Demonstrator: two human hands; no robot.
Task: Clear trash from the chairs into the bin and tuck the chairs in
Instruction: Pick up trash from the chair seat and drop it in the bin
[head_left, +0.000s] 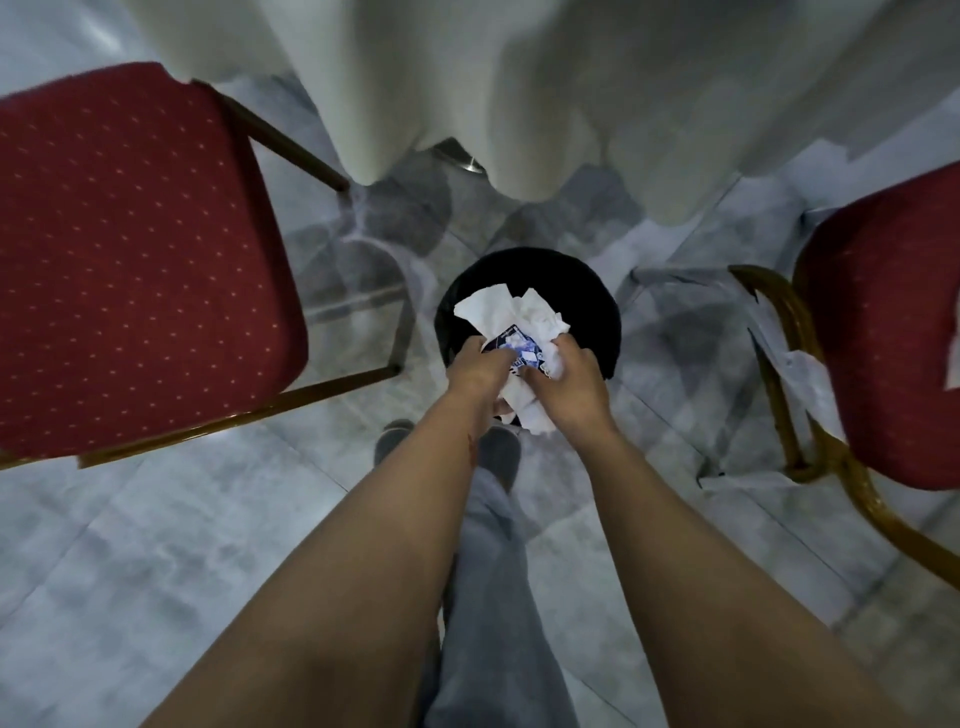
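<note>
White napkins (511, 317) gripped by both hands (524, 371) above black bin (587, 301).

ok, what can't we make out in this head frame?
- Black bin: its inside is hidden by the white paper trash and both hands.
- Dark printed wrapper: print is too small to read, partly covered by the left hand and right hand.
- Right chair: seat is cut off by the frame edge.
- Table under the white tablecloth: hidden.

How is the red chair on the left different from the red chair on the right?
The left chair shows nearly its whole seat; the right chair is cut off by the picture's edge. The left chair's seat looks bare; the right chair has something white at its edge. Both are red with small dots and golden metal frames.
</note>
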